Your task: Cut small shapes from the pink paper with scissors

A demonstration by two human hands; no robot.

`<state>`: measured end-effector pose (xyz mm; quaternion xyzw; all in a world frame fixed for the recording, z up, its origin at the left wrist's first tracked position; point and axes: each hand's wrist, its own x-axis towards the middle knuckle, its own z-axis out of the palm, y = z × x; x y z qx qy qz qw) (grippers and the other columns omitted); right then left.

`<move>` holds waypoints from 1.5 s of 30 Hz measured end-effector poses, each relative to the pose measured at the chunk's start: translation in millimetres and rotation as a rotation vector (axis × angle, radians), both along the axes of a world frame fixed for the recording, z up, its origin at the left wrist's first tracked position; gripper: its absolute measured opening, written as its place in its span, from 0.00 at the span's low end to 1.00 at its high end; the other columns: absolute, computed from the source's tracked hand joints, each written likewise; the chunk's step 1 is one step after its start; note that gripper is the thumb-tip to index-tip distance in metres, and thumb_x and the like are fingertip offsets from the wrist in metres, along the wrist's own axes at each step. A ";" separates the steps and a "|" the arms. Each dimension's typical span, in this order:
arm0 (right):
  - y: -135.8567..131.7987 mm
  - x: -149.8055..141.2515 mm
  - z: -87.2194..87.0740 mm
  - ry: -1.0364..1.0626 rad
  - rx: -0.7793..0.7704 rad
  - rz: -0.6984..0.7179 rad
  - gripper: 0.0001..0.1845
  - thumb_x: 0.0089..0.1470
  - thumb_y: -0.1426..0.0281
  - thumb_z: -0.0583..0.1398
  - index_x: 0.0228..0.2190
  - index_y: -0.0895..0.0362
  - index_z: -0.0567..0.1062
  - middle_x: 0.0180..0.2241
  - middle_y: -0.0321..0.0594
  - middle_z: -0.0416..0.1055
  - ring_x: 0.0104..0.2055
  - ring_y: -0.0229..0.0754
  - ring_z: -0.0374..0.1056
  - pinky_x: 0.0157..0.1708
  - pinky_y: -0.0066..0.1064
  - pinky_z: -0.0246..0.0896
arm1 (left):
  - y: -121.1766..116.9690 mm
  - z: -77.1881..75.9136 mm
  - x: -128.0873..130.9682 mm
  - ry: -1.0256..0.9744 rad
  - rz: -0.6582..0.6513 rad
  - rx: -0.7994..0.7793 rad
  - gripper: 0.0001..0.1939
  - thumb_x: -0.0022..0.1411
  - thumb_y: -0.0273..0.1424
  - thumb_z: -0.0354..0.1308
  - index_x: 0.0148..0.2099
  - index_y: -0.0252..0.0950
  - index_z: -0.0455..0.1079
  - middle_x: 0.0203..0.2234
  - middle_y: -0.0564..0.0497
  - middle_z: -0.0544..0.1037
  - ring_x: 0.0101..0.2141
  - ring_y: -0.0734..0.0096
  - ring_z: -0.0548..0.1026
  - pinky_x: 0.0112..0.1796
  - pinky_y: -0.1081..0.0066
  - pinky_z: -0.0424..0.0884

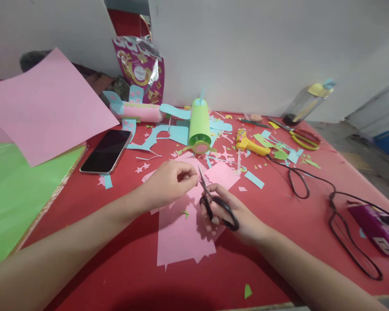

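"Where are the scissors [208,192]?"
"Gripped in the right hand [243,218], blades beside the left hand [167,183], its fingertips pinched; whether around anything, I can't tell."
"Pink paper [185,242]?"
"Beneath both, on the tabletop [126,263]."

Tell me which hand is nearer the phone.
Left. The left hand is right of the phone, a little nearer the person; the right hand, holding scissors, is farther right.

the right hand [238,211] holds black-handled scissors [210,198] over pink paper [184,242] on the red tabletop [129,259]; the left hand [167,183] is pinched near the blades [204,185].
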<state>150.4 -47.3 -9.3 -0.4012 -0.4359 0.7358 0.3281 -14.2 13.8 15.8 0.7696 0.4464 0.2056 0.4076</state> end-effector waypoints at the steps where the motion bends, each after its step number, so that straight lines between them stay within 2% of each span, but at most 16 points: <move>1: -0.1 -0.1 -0.3 -0.002 0.006 -0.003 0.17 0.45 0.58 0.57 0.32 0.54 0.58 0.20 0.29 0.64 0.18 0.32 0.64 0.17 0.24 0.58 | -0.2 0.0 0.3 -0.005 0.006 -0.009 0.10 0.51 0.30 0.46 0.23 0.32 0.64 0.14 0.58 0.55 0.18 0.81 0.55 0.19 0.79 0.53; 7: -0.2 -1.1 -1.2 0.009 0.013 -0.031 0.17 0.44 0.58 0.58 0.32 0.53 0.58 0.20 0.28 0.62 0.18 0.33 0.64 0.16 0.24 0.58 | -2.4 -1.2 3.0 -0.086 0.037 -0.049 0.09 0.51 0.29 0.46 0.21 0.33 0.60 0.15 0.57 0.57 0.19 0.80 0.57 0.21 0.78 0.55; 11: -0.2 -1.0 -1.0 0.031 -0.003 -0.045 0.17 0.44 0.58 0.58 0.31 0.53 0.58 0.21 0.30 0.63 0.19 0.33 0.65 0.17 0.24 0.56 | -4.6 -2.8 5.2 -0.156 0.074 -0.084 0.10 0.51 0.27 0.47 0.19 0.33 0.58 0.14 0.59 0.56 0.17 0.82 0.54 0.19 0.79 0.53; 24: -0.2 -1.6 0.2 0.054 -0.008 -0.068 0.16 0.44 0.59 0.59 0.31 0.54 0.59 0.22 0.29 0.63 0.19 0.31 0.64 0.18 0.23 0.53 | -8.4 -5.1 7.2 -0.287 0.113 -0.280 0.11 0.53 0.30 0.47 0.20 0.33 0.59 0.13 0.59 0.52 0.16 0.82 0.52 0.18 0.78 0.50; 37: 0.1 -1.2 -1.6 0.029 -0.016 -0.079 0.19 0.41 0.58 0.59 0.31 0.54 0.58 0.21 0.29 0.62 0.17 0.31 0.63 0.15 0.22 0.54 | -8.9 -6.0 8.6 -0.260 0.142 -0.178 0.11 0.52 0.28 0.48 0.19 0.33 0.58 0.13 0.60 0.55 0.16 0.83 0.52 0.17 0.79 0.50; 45: -1.0 -3.0 -1.2 0.049 -0.008 -0.094 0.19 0.41 0.58 0.60 0.31 0.54 0.58 0.21 0.29 0.62 0.17 0.31 0.63 0.16 0.22 0.54 | -12.7 -2.9 13.2 -0.329 0.207 -0.258 0.10 0.52 0.27 0.48 0.19 0.33 0.59 0.13 0.60 0.54 0.16 0.83 0.53 0.18 0.80 0.50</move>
